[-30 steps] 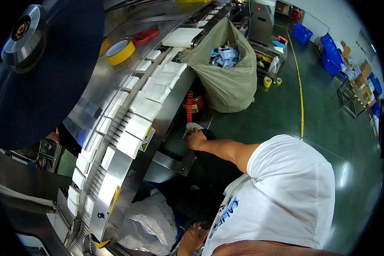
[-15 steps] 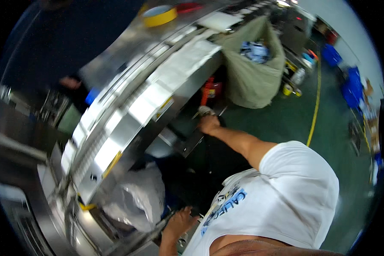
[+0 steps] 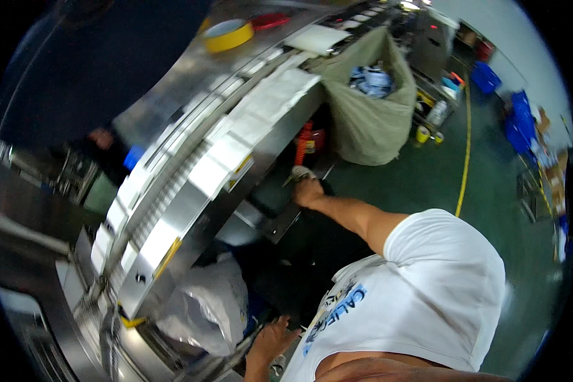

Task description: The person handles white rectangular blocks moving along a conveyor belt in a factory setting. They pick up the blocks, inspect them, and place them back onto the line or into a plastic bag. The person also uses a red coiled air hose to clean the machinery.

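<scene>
My right arm is stretched forward and my right hand (image 3: 309, 192) is closed around an air blow gun (image 3: 303, 172), small and pale metallic, with a thin nozzle pointing left. Above it hangs a red coiled hose (image 3: 304, 143) that runs up to the gun. Lower down, close to my shirt, my left hand (image 3: 272, 340) has its fingers apart and holds nothing that I can see. It is beside a metal bar next to a clear plastic bag (image 3: 213, 302) with pale contents.
A curved conveyor (image 3: 191, 169) carries a row of white packets along the left. Yellow tape (image 3: 228, 35) lies on the steel table beyond. A large greenish cloth sack (image 3: 369, 121) stands past my right hand. Blue bags (image 3: 519, 124) and cardboard lie along the right wall.
The whole view has shifted slightly and is less blurred. My right hand keeps its hold on the air blow gun; my left hand stays low near the bag.
</scene>
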### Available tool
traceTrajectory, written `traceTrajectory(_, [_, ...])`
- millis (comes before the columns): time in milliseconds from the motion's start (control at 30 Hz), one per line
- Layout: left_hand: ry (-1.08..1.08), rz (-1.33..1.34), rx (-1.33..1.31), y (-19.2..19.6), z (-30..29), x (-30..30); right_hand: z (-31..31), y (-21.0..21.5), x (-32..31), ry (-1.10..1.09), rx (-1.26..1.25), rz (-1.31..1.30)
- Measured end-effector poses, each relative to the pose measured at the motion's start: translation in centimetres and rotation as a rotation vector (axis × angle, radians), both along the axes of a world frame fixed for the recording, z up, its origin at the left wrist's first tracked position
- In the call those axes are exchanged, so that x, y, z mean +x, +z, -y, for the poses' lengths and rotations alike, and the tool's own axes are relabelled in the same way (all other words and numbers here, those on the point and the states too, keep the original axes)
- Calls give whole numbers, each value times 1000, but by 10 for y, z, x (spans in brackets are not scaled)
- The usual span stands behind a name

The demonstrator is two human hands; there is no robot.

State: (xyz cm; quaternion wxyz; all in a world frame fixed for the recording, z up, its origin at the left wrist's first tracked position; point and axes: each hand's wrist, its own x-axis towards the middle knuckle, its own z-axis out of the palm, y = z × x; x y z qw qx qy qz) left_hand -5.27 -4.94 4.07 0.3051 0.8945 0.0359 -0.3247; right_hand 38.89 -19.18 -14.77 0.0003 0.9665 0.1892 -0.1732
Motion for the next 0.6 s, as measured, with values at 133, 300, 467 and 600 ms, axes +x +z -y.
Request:
traceTrajectory(133, [-76,38,54,-4,-2,-3,5,16,-11,67,-53,67])
traceTrajectory(300, [-162,175,99,-10,-3,-10,4,20,-12,42,14,74])
traceTrajectory(467, [-65,50,52,-3,0,-5,1,2,-4,72,-66,124])
traceTrajectory(600, [-18,35,27,-1,2,-7,2,3,-3,9,49,-30])
